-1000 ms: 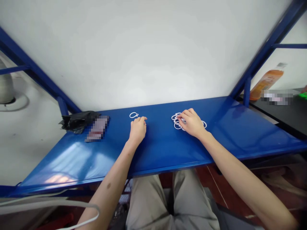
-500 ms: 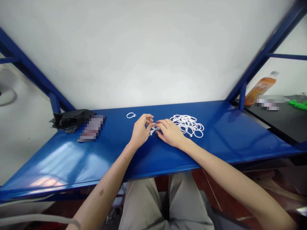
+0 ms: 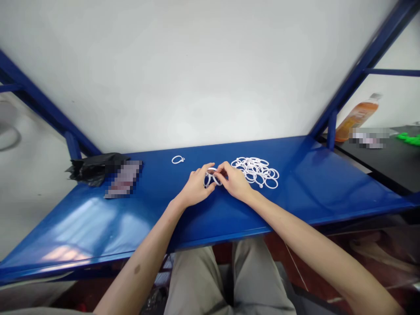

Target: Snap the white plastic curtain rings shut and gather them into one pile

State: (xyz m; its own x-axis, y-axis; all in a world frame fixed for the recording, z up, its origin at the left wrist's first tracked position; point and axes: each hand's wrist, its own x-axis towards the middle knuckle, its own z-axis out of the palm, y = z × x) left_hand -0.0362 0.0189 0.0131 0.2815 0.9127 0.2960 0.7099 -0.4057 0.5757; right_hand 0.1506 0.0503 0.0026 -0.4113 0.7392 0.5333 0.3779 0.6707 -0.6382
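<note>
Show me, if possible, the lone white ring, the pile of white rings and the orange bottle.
Lone white ring point(image 3: 182, 160): head view, its right end.
Pile of white rings point(image 3: 251, 166): head view, its middle.
Orange bottle point(image 3: 357, 119): head view, its body.

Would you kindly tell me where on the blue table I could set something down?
The widest bare patches are the right part of the blue table, beyond the pile of white rings; and the front left, in front of the black bag and pixelated item. The middle is crowded: the left hand and right hand hold a few rings there, close beside the pile.
</note>
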